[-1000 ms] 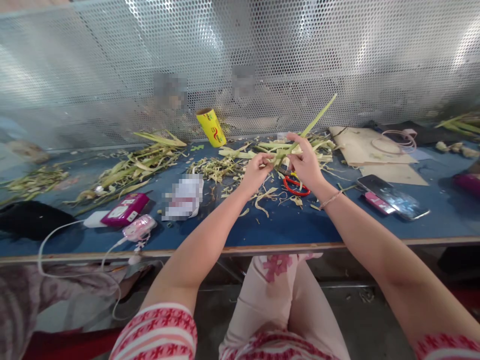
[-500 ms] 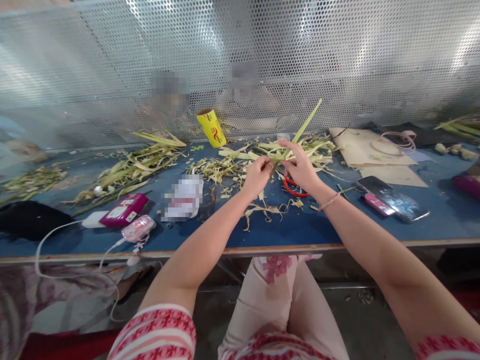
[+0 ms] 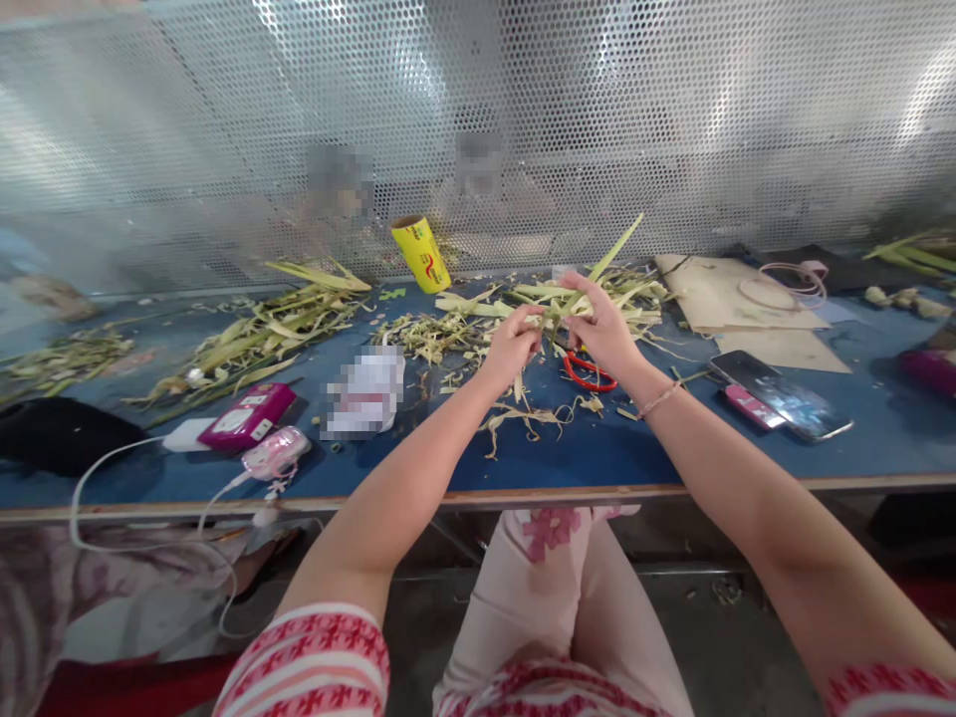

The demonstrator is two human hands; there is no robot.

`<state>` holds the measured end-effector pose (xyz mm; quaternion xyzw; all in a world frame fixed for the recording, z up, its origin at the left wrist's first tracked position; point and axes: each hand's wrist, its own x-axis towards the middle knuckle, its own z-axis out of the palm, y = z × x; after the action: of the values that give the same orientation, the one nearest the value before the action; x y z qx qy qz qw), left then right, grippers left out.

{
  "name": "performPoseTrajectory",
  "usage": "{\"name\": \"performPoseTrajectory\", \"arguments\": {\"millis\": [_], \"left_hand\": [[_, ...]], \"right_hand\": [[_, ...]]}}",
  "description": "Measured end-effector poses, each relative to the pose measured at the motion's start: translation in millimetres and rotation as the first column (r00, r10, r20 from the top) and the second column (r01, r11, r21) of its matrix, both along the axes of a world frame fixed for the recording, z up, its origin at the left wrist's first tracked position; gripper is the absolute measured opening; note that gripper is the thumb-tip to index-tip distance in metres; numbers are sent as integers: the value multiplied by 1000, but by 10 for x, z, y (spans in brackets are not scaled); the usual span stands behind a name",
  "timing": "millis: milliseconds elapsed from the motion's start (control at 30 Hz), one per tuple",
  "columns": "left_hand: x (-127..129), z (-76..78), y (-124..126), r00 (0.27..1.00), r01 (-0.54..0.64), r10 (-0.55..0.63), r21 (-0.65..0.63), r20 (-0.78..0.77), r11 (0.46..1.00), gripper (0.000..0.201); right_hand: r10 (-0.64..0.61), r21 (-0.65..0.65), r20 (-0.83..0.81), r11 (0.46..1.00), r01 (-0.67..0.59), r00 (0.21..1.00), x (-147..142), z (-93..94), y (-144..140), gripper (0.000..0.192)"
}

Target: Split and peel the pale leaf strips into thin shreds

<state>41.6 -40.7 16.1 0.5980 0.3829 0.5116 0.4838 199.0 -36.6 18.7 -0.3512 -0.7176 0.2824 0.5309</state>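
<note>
Over the middle of the table, a long green leaf strip (image 3: pixel 616 246) slants up and away to the right from between my hands. My left hand (image 3: pixel 515 347) is closed, its fingertips pinching the near end of the leaf. My right hand (image 3: pixel 599 324) grips the same piece from the other side, with thumb and bent fingers on it and the forefinger raised. The fingers partly hide the part they grip. Red-handled scissors (image 3: pixel 590 373) lie just under my right hand. Loose pale leaf scraps (image 3: pixel 429 339) are spread around and behind both hands.
A yellow tube (image 3: pixel 422 256) leans near the perforated metal panel (image 3: pixel 523 100). To the left are a pile of stalks (image 3: pixel 261 334), a purple device (image 3: pixel 249 416) with a white cable and a white packet (image 3: pixel 369 393). Rightward lie a phone (image 3: pixel 781 393) and cardboard (image 3: pixel 736 289).
The leaf strip's tip has dropped slightly. The fingers of my left hand have shifted and straightened a little at the leaf, and my right hand has moved slightly.
</note>
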Motion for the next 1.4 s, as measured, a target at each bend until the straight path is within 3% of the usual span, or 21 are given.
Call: {"name": "performPoseTrajectory", "arguments": {"millis": [167, 367, 567, 767, 1033, 1233, 1333, 1400], "left_hand": [[3, -33, 55, 990, -4, 16, -86, 141, 996, 13], [-25, 22, 76, 977, 31, 19, -225, 214, 974, 36], [-53, 35, 53, 993, 88, -70, -195, 99, 977, 38], [-29, 92, -24, 975, 192, -163, -203, 148, 960, 39], [-103, 273, -77, 897, 370, -213, -395, 386, 841, 26], [-103, 259, -72, 896, 391, -190, -508, 402, 768, 28], [-68, 263, -100, 907, 359, -149, -535, 394, 765, 29], [-45, 272, -119, 921, 306, -108, -524, 374, 795, 30]], "right_hand": [[43, 2, 20, 999, -43, 999, -26, 33, -61, 54], [156, -19, 57, 988, -155, 986, -56, 46, -133, 54], [240, -25, 60, 971, -239, 969, -22, 98, -186, 57], [332, -4, 28, 943, -332, 943, -2, 88, -180, 63], [414, -12, 23, 910, -414, 910, -58, 84, -220, 64], [424, -45, 24, 905, -423, 905, -104, 50, -247, 63], [393, -76, 48, 918, -389, 918, -114, 58, -272, 61], [379, -85, 64, 924, -373, 923, -117, 73, -287, 60]]}}
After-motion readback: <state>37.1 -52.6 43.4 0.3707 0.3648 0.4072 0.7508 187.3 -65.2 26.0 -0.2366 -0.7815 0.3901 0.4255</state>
